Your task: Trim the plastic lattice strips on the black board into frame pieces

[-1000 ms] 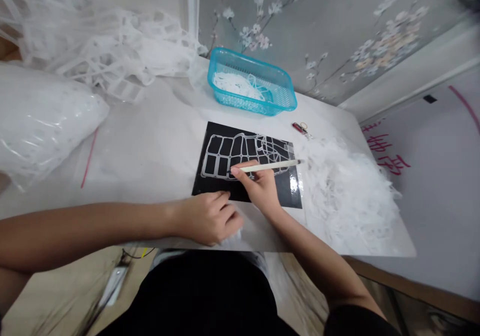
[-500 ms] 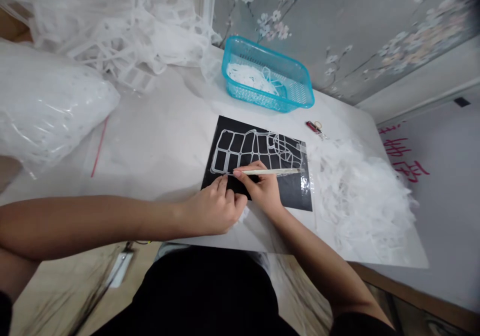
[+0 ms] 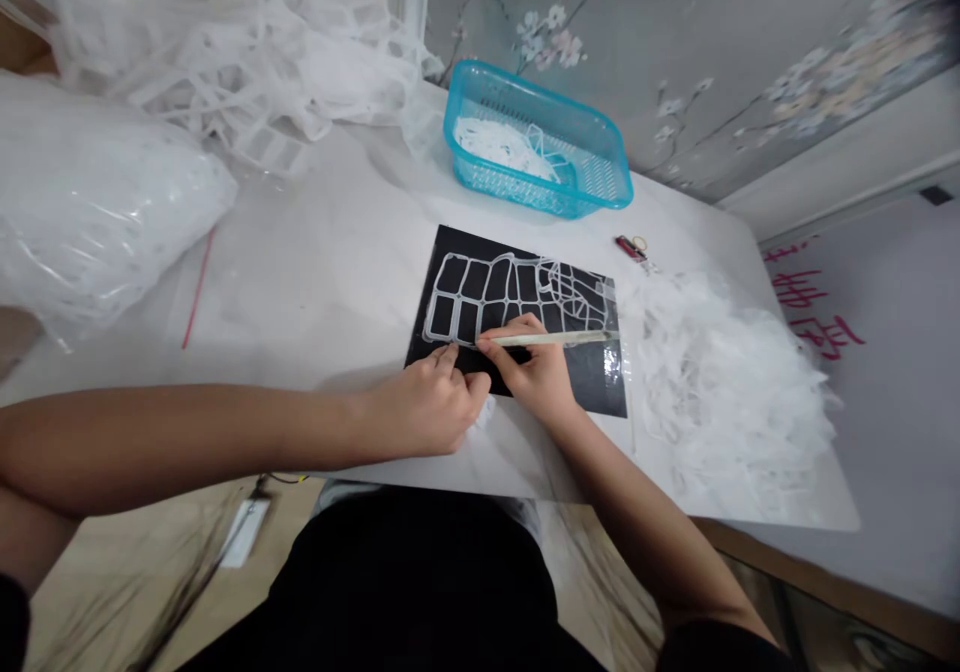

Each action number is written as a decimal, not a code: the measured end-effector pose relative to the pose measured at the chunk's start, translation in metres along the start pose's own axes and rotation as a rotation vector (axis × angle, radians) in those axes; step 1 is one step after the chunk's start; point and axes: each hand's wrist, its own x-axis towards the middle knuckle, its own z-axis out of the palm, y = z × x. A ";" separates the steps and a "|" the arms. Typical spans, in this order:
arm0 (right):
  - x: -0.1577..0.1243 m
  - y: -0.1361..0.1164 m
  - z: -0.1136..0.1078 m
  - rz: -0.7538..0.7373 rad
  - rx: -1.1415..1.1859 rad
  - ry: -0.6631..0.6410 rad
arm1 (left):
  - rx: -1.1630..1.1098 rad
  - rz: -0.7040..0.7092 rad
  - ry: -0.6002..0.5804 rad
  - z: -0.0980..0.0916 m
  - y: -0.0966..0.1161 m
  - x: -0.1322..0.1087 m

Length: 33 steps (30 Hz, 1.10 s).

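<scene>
A black mat [image 3: 609,385] lies on the white table [image 3: 315,282] with a white plastic grid piece [image 3: 510,292] on it. My right hand [image 3: 536,377] is closed around a thin pale stick tool [image 3: 559,338], whose tip rests on the grid's near edge. My left hand [image 3: 427,407] sits at the mat's near left corner, fingers curled, with a fingertip pressing on the grid beside the tool tip. A bit of white material shows under its palm.
A turquoise basket [image 3: 536,142] with white scraps stands behind the mat. A heap of white trimmings [image 3: 731,392] lies to the right, a small red item [image 3: 628,245] beyond it. Piled white netting [image 3: 247,62] and a full plastic bag [image 3: 97,202] fill the left.
My left hand has slid forward from the table's near edge onto the mat's corner, up against the right hand. The right hand and tool shifted slightly to the grid's near edge.
</scene>
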 end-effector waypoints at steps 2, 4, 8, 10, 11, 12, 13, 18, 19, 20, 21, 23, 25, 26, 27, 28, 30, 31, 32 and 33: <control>0.000 0.001 -0.001 -0.022 -0.010 -0.005 | 0.002 0.009 0.003 0.001 0.001 -0.001; 0.001 0.001 0.000 -0.066 -0.016 -0.023 | 0.012 0.032 0.021 0.001 0.002 -0.002; 0.002 0.001 0.003 -0.116 -0.029 -0.028 | 0.042 0.050 0.062 0.001 0.003 -0.004; 0.001 0.001 0.003 -0.110 -0.025 -0.045 | 0.040 0.047 0.054 0.001 0.003 -0.003; 0.001 0.001 0.003 -0.113 -0.026 -0.063 | 0.033 0.044 0.044 0.001 0.003 -0.003; 0.000 0.001 0.003 -0.122 -0.033 -0.081 | 0.024 0.041 0.032 0.001 0.003 -0.002; 0.000 0.002 0.003 -0.140 -0.048 -0.095 | 0.012 0.035 0.026 0.001 0.003 -0.002; 0.003 0.005 0.002 -0.283 -0.232 -0.077 | -0.031 -0.001 -0.007 0.001 0.001 0.001; 0.008 0.006 0.001 -0.304 -0.267 -0.066 | -0.047 -0.006 -0.022 0.001 0.000 0.001; 0.014 0.007 -0.001 -0.319 -0.299 -0.051 | -0.067 -0.011 -0.041 0.001 0.000 0.001; 0.022 0.008 -0.003 -0.330 -0.327 -0.031 | -0.089 -0.012 -0.058 0.001 0.000 0.001; 0.043 0.011 -0.008 -0.337 -0.380 0.022 | -0.119 -0.010 -0.085 0.001 -0.001 0.001; 0.070 0.012 -0.013 -0.330 -0.432 0.063 | -0.134 -0.012 -0.105 0.001 -0.002 0.002; 0.084 0.012 -0.015 -0.327 -0.458 0.062 | -0.141 -0.016 -0.121 0.002 -0.003 0.002; 0.098 0.012 -0.017 -0.326 -0.484 0.061 | -0.148 -0.020 -0.138 0.002 -0.003 0.002; 0.111 0.013 -0.018 -0.328 -0.508 0.059 | -0.152 -0.026 -0.155 0.003 -0.003 0.003; 0.135 0.012 -0.021 -0.339 -0.545 0.069 | -0.152 -0.026 -0.182 0.005 -0.003 0.003; 0.145 0.012 -0.022 -0.345 -0.550 0.086 | -0.148 -0.026 -0.188 0.006 -0.003 0.003; 0.154 0.011 -0.024 -0.345 -0.544 0.117 | -0.146 -0.026 -0.192 0.007 -0.003 0.002; 0.160 0.009 -0.026 -0.342 -0.526 0.160 | -0.145 -0.027 -0.193 0.008 -0.004 0.002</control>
